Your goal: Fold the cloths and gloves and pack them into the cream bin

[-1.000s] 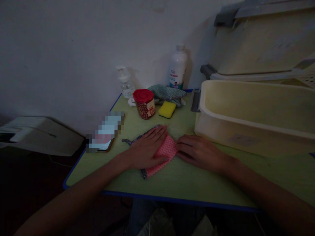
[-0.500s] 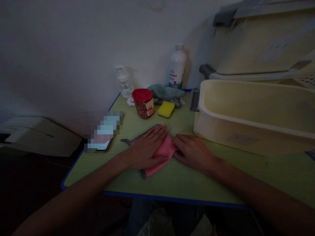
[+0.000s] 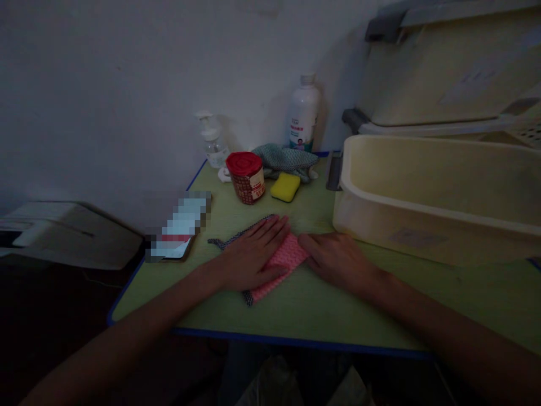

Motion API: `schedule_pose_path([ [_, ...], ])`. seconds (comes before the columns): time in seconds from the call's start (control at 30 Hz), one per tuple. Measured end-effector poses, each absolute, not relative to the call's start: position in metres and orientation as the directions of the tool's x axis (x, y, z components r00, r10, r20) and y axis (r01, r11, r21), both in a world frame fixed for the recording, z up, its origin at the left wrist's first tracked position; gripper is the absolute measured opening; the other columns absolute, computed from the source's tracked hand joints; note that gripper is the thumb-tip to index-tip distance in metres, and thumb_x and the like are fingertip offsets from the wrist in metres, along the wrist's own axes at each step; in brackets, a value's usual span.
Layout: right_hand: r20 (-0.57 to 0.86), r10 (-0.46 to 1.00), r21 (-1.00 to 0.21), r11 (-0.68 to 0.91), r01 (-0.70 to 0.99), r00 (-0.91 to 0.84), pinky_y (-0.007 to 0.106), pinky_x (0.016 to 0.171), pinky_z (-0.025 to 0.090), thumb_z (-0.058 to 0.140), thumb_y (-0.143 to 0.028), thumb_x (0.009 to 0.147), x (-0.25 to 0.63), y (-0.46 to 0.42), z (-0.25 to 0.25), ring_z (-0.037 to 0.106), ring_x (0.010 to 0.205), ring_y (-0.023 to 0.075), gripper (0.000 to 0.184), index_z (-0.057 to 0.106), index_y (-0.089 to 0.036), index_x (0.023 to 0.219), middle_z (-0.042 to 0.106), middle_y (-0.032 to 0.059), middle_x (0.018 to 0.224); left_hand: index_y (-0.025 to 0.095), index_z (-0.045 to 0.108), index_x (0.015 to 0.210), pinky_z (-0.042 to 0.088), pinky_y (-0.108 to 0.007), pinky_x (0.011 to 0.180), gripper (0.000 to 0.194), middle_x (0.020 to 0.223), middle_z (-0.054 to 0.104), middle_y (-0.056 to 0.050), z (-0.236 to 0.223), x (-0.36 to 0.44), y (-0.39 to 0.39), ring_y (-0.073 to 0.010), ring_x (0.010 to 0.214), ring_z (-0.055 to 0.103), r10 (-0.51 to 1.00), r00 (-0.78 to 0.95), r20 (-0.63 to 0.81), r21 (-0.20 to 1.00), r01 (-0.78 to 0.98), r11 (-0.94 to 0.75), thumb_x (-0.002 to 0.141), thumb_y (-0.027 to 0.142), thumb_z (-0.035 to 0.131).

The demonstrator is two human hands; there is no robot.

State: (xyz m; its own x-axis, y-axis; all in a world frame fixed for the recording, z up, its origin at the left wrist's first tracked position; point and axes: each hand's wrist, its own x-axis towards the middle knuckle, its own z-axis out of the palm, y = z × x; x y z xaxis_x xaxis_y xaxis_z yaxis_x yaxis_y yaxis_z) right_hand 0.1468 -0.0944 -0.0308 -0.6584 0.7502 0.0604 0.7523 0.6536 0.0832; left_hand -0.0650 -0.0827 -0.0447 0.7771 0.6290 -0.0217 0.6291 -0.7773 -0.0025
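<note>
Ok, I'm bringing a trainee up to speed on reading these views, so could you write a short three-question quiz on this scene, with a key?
1. True or false: the left hand lies palm down on the pink cloth.

2. Which thing lies just to the right of the red-lidded tub, as the picture shows it?
A) phone
B) yellow sponge
C) pump bottle

3. Which of the person's hands is nearer to the cream bin?

Key:
1. True
2. B
3. The right hand
</note>
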Motion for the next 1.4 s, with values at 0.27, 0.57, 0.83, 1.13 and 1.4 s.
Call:
schedule_pose_path([
  [0.27,0.231,0.516,0.077,0.836,0.544,-0.825,0.028,0.060,0.035,0.047,-0.017,0.086,0.159,-0.091,-0.034,0.053,0.068,0.0159,0.014,0.058,-0.016,0.078,0.061,0.0050,0.074,0.005,0.018,0.144,0.008,-0.036,0.116,0.077,0.153,0.012,-0.018,-0.038,-0.065,-0.076,-0.0239,0.143,0.005,0.553,0.830,-0.070,-0.006,0.554,-0.832,0.091,0.060,0.024],
  [0.57,0.197,0.368,-0.211,0.921,0.327,-0.909,0.035,0.079,0.045,0.055,-0.020,0.078,0.157,-0.106,-0.026,0.053,0.082,0.0198,0.011,0.061,-0.012,0.082,0.063,0.0096,0.085,0.016,0.042,0.133,0.037,-0.045,0.099,0.056,0.145,0.035,-0.018,-0.016,-0.070,-0.084,-0.0319,0.128,0.041,0.650,0.759,-0.034,-0.181,0.635,-0.751,0.087,0.048,0.049],
  [0.83,0.291,0.301,-0.598,0.798,0.073,-0.908,0.027,0.083,0.048,0.049,-0.009,0.081,0.147,-0.131,-0.023,0.059,0.093,0.0159,0.020,0.061,-0.012,0.096,0.066,0.0095,0.100,0.016,0.053,0.118,0.040,-0.040,0.101,0.030,0.132,0.051,-0.012,-0.003,-0.066,-0.083,-0.0219,0.120,0.049,0.656,0.754,-0.032,0.101,0.655,-0.749,0.093,0.015,0.036],
  [1.13,0.297,0.848,-0.741,0.495,0.454,-0.440,0.035,0.075,0.050,0.051,-0.008,0.072,0.166,-0.108,-0.034,0.056,0.087,0.0188,0.024,0.048,-0.018,0.094,0.056,0.0083,0.095,0.011,0.027,0.141,0.022,-0.045,0.113,0.058,0.153,0.016,-0.019,-0.042,-0.057,-0.070,-0.0265,0.142,0.013,0.674,0.738,0.048,0.055,0.671,-0.739,0.095,0.046,0.029],
  [1.4,0.170,0.869,-0.852,0.367,0.374,-0.465,0.034,0.072,0.051,0.050,-0.014,0.075,0.169,-0.100,-0.041,0.060,0.085,0.0183,0.020,0.043,-0.020,0.093,0.058,0.0054,0.090,0.013,0.019,0.145,0.017,-0.041,0.115,0.065,0.154,0.010,-0.017,-0.045,-0.063,-0.067,-0.0245,0.143,0.008,0.655,0.756,-0.016,0.021,0.655,-0.756,0.094,0.053,0.024],
])
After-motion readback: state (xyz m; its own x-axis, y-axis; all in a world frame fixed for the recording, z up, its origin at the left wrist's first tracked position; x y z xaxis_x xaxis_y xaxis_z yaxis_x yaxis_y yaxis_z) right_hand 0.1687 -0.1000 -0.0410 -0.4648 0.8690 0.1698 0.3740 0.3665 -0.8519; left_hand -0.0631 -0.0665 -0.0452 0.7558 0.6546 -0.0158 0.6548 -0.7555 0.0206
